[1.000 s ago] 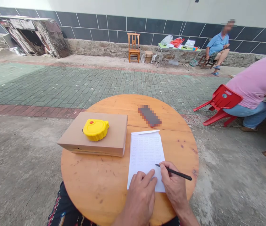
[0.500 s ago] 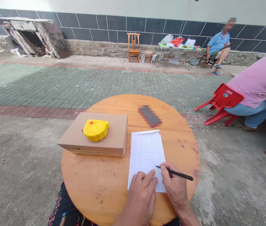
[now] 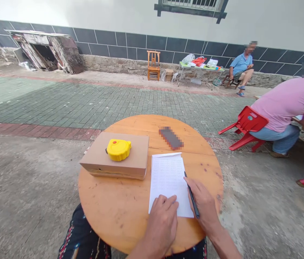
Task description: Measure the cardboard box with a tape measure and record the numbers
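A white sheet of paper with faint printed rows lies on a round wooden table. My left hand rests flat on the sheet's lower edge, fingers slightly spread. My right hand sits at the sheet's right edge and holds a black pen, whose tip points away from me along that edge. A flat cardboard box lies to the left of the paper with a yellow tape measure on top. A dark blurred flat object lies at the far side of the table.
A person in a pink shirt sits on a red plastic chair to the right. Farther off, another person in blue sits by a small table with bags. A wooden chair stands against the tiled wall.
The pen has swung from lying across the paper, tip left, to pointing away along the sheet's right edge. The view has tilted up and back. My left hand stays on the paper.
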`<state>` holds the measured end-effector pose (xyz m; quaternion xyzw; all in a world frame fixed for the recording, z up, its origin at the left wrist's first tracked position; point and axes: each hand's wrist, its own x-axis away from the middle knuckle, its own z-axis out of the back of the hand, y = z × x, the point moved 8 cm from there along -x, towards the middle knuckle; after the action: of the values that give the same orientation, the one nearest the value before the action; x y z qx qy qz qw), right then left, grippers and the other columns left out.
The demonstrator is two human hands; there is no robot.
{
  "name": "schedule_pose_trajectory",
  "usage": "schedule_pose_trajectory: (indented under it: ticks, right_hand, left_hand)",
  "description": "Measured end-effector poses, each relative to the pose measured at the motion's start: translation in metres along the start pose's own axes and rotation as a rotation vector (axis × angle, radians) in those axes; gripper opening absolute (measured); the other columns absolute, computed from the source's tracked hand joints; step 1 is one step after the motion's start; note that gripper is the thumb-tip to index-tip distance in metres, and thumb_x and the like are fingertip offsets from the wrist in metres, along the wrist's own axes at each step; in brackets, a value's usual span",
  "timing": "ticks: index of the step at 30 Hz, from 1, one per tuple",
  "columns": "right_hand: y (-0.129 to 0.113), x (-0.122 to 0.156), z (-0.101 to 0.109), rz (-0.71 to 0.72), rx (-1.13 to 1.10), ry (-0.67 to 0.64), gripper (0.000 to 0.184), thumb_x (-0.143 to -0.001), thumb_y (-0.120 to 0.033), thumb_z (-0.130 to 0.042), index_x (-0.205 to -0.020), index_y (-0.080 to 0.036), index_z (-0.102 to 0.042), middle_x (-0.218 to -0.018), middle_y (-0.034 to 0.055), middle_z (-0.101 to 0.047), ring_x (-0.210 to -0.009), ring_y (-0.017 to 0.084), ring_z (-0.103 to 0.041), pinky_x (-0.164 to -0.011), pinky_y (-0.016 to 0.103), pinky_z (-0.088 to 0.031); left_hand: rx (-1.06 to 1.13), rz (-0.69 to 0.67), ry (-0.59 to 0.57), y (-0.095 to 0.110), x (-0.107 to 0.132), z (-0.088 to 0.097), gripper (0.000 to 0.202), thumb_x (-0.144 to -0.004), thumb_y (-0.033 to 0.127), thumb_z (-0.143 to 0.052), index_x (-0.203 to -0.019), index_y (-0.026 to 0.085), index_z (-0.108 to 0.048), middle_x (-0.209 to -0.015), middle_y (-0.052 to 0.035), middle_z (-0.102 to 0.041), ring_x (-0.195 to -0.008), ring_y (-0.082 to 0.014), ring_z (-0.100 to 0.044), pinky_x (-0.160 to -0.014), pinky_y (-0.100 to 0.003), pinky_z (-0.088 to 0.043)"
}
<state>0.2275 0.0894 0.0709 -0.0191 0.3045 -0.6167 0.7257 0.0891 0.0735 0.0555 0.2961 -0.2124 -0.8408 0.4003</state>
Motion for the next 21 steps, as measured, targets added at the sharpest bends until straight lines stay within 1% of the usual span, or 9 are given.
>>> schedule_pose_trajectory:
  ticks: [4, 5, 7, 10, 12, 14, 17, 19, 21]
  right_hand:
    - [-0.014, -0.007, -0.012, 0.206, 0.382, -0.165, 0.039, -0.087, -0.004, -0.049, -0.119, -0.021, -0.064, -0.113, 0.0106, -0.067, -0.1, 0.025, -0.061, -0.083, 0.037, -0.046]
    - [-0.016, -0.008, -0.015, 0.232, 0.434, -0.191, 0.04, -0.085, -0.002, -0.05, -0.117, -0.021, -0.065, -0.113, 0.0102, -0.067, -0.1, 0.025, -0.061, -0.082, 0.036, -0.045]
    - [-0.018, -0.008, -0.014, 0.231, 0.473, -0.199, 0.045, -0.083, 0.002, -0.049, -0.117, -0.024, -0.066, -0.113, 0.0086, -0.068, -0.099, 0.023, -0.061, -0.081, 0.035, -0.043]
    - [-0.012, 0.001, -0.002, 0.119, 0.44, -0.132, 0.051, -0.083, 0.003, -0.043, -0.12, -0.024, -0.065, -0.111, 0.0069, -0.069, -0.096, 0.021, -0.063, -0.078, 0.033, -0.043]
    - [-0.003, 0.014, 0.005, 0.015, 0.411, -0.06, 0.049, -0.084, 0.001, -0.039, -0.119, -0.022, -0.064, -0.111, 0.0066, -0.07, -0.095, 0.022, -0.063, -0.08, 0.035, -0.044]
    - [0.005, 0.032, 0.008, -0.056, 0.369, 0.018, 0.045, -0.086, -0.004, -0.036, -0.117, -0.02, -0.064, -0.111, 0.0071, -0.071, -0.096, 0.023, -0.064, -0.084, 0.039, -0.045]
    - [0.013, 0.057, 0.002, -0.095, 0.267, 0.122, 0.04, -0.09, -0.013, -0.034, -0.119, -0.016, -0.062, -0.115, 0.0099, -0.07, -0.105, 0.025, -0.064, -0.089, 0.042, -0.048]
    - [0.017, 0.069, -0.004, -0.116, 0.216, 0.177, 0.041, -0.092, -0.016, -0.033, -0.121, -0.014, -0.061, -0.12, 0.0113, -0.069, -0.11, 0.025, -0.063, -0.092, 0.043, -0.048]
    - [0.021, 0.075, -0.009, -0.141, 0.183, 0.203, 0.041, -0.093, -0.017, -0.031, -0.123, -0.014, -0.06, -0.122, 0.0118, -0.068, -0.114, 0.025, -0.062, -0.094, 0.045, -0.048]
  left_hand:
    - [0.038, 0.016, 0.054, 0.001, 0.0, 0.005, 0.035, -0.079, -0.004, -0.044, -0.097, 0.019, -0.063, -0.106, -0.0049, -0.068, -0.089, -0.0214, -0.056, -0.079, -0.038, -0.051]
    - [0.037, 0.004, 0.071, 0.003, 0.0, 0.008, 0.034, -0.079, -0.004, -0.044, -0.096, 0.019, -0.064, -0.104, -0.0051, -0.068, -0.089, -0.0211, -0.056, -0.078, -0.038, -0.051]
    - [0.033, -0.02, 0.109, 0.008, 0.002, 0.018, 0.034, -0.079, -0.003, -0.044, -0.096, 0.018, -0.065, -0.104, -0.0056, -0.069, -0.089, -0.0207, -0.057, -0.079, -0.038, -0.052]
    - [-0.01, -0.004, 0.174, 0.005, 0.012, 0.039, 0.035, -0.08, 0.0, -0.043, -0.1, 0.018, -0.065, -0.109, -0.0078, -0.067, -0.094, -0.0215, -0.058, -0.083, -0.04, -0.053]
    - [-0.083, 0.034, 0.207, -0.005, 0.023, 0.052, 0.036, -0.081, 0.002, -0.044, -0.106, 0.018, -0.064, -0.117, -0.0095, -0.065, -0.102, -0.0235, -0.057, -0.087, -0.043, -0.052]
    - [-0.171, 0.073, 0.22, -0.019, 0.035, 0.06, 0.038, -0.081, 0.005, -0.046, -0.112, 0.018, -0.062, -0.123, -0.0104, -0.062, -0.11, -0.0259, -0.056, -0.091, -0.046, -0.051]
    - [-0.276, 0.078, 0.219, -0.034, 0.051, 0.058, 0.041, -0.08, 0.012, -0.053, -0.12, 0.017, -0.06, -0.123, -0.0108, -0.063, -0.113, -0.028, -0.056, -0.093, -0.048, -0.05]
    - [-0.326, 0.045, 0.224, -0.037, 0.057, 0.054, 0.041, -0.08, 0.016, -0.056, -0.121, 0.017, -0.06, -0.123, -0.0102, -0.064, -0.114, -0.0283, -0.056, -0.093, -0.048, -0.049]
    - [-0.355, 0.029, 0.234, -0.036, 0.059, 0.05, 0.039, -0.081, 0.015, -0.055, -0.12, 0.018, -0.06, -0.124, -0.0088, -0.064, -0.114, -0.0278, -0.057, -0.094, -0.048, -0.048]
